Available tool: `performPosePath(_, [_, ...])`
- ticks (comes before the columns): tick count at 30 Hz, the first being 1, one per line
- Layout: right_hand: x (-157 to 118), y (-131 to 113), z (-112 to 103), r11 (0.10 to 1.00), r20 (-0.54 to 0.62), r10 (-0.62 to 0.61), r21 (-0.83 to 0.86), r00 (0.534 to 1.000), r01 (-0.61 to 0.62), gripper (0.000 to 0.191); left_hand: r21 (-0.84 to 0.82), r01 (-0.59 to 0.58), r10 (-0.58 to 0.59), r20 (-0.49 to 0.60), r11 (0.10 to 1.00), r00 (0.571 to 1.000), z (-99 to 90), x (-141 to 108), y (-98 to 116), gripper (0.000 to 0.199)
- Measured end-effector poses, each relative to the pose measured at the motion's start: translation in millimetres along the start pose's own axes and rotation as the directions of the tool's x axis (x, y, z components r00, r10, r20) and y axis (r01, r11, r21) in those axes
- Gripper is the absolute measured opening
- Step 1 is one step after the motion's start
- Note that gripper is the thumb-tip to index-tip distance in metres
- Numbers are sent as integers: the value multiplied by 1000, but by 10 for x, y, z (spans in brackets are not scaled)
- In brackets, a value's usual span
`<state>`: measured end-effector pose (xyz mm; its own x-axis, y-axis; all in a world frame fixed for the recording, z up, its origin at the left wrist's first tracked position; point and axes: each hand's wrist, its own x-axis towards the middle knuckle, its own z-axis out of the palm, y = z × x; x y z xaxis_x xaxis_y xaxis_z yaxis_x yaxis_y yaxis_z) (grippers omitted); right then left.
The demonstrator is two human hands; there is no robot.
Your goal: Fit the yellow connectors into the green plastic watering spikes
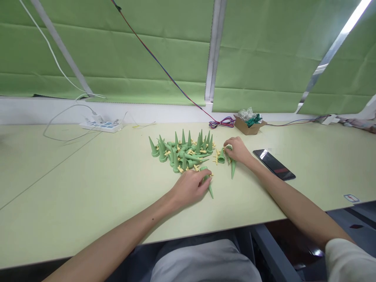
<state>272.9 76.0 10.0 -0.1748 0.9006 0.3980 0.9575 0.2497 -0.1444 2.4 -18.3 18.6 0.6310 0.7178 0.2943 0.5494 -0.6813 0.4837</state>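
My left hand (190, 184) is closed around a green plastic cone (210, 192), its narrow tip pointing toward me. A small yellow piece shows at the fingertips, partly hidden by them. Further right, my right hand (238, 150) pinches at the wide end of another green cone (233, 169), whose tip also points toward me; the fingers hide part of it. Just left of that hand stands a short green cone (221, 157) beside small yellow branched pieces (216, 156). A pile of green cones (183, 150), mixed with yellow pieces, spreads beyond my left hand, several upright and others lying down.
A black phone (274, 164) lies right of my right forearm. Behind are a cardboard box (248, 127) with plastic bags, a coiled red and blue cable (222, 122), and a white power strip (102, 125) at left. The pale table's front edge (205, 234) runs before my lap.
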Motion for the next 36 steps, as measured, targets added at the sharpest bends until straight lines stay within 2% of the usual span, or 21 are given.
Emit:
performPosePath(11, [-11,-2,110,996,67,92,4,993,-93,21,4,-3,3,2,1000,1000,-9,-2,5,29])
performPosePath(20, [-18,-57,66,992,85,124,26,989,-127,16,1,-9,9,-2,1000,1000,0,-4,1,28])
performPosePath(28, [-25,-68,79,989,53,131,69,990,-134,14,16,10,-10,2,1000,1000,-19,1,24,27])
performPosePath(36, [-36,-57,92,983,-25,139,121,990,-135,14,43,89,-90,23,995,996,-15,8,31,31])
